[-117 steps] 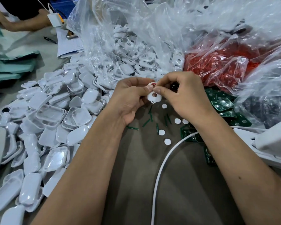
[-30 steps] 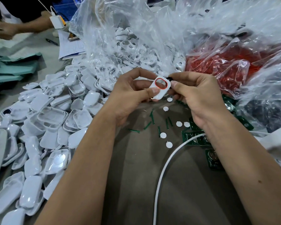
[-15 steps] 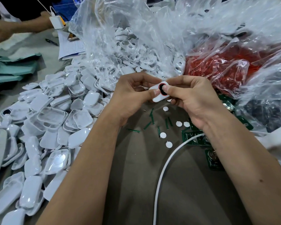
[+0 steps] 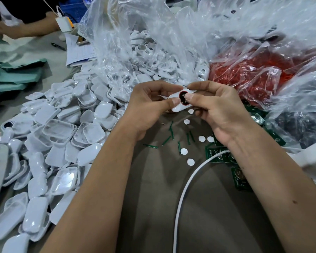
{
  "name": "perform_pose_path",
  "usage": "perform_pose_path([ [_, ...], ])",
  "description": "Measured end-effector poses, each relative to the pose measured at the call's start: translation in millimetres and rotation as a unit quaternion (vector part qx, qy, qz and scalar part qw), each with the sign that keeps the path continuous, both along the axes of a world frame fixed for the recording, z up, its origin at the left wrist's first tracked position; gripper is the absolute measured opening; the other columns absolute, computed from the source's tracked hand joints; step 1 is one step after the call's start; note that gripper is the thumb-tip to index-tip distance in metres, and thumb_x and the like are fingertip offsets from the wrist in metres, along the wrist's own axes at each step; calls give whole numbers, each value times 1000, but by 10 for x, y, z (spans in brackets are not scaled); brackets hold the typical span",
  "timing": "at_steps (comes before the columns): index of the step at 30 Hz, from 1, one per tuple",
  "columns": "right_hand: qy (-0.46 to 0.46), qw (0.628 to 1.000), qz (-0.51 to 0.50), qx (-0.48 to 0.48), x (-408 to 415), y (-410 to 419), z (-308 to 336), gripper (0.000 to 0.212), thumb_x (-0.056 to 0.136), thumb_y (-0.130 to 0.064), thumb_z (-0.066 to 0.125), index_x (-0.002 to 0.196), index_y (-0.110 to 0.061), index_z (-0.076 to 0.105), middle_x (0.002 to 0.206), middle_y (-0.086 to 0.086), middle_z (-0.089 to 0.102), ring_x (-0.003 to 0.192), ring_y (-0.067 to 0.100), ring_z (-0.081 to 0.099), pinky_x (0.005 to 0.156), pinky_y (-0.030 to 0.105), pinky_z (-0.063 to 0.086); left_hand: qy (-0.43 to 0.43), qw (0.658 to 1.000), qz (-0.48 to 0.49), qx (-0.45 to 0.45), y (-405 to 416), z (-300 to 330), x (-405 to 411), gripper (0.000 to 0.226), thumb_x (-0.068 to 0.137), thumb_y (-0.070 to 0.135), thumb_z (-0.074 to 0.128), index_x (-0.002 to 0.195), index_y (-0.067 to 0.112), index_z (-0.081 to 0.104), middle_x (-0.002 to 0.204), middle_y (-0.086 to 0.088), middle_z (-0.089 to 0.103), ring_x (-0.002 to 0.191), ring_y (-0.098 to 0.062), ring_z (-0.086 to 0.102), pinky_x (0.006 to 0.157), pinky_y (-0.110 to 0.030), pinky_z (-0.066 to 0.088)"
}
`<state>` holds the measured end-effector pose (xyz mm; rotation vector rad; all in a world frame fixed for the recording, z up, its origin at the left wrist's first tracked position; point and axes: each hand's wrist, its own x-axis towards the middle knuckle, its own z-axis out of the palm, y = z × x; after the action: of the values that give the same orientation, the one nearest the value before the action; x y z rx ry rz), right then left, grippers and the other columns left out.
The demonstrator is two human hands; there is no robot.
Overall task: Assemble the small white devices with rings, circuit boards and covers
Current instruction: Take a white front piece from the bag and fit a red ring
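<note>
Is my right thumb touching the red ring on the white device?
Touching. The head view shows the right thumb pressed on the red ring of the white device.

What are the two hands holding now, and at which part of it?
One small white device: the left hand pinches its left end, and the right hand presses a thumb on its red ring.

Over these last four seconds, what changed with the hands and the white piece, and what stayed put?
The white shell was turned to show its red ring. The right hand now presses a dark part into the ring with its thumb. The left hand still grips the shell. The white discs and white cable lie unmoved.
</note>
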<state>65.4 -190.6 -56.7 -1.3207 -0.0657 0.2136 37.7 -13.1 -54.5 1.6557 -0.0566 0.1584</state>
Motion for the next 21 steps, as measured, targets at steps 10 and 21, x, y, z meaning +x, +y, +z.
perform_pose_path([
  [10, -184, 980, -62, -46, -36, 9, 38, 23, 86, 2, 79, 104, -10, 72, 76, -1, 76, 72, 11, 73, 71, 24, 57, 67, 973, 84, -204, -194, -27, 26, 23, 90, 7, 76, 109, -5, 70, 88, -16, 71, 74, -22, 70, 74, -29, 61],
  [21, -398, 875, -76, -265, -105, 67, 65, 37, 84, -5, 80, 110, -31, 72, 94, -18, 74, 95, 3, 73, 81, 28, 59, 170, 892, 23, -417, -250, 3, 33, 6, 92, 13, 72, 97, 9, 74, 87, -14, 69, 77, -21, 70, 76, -27, 62],
])
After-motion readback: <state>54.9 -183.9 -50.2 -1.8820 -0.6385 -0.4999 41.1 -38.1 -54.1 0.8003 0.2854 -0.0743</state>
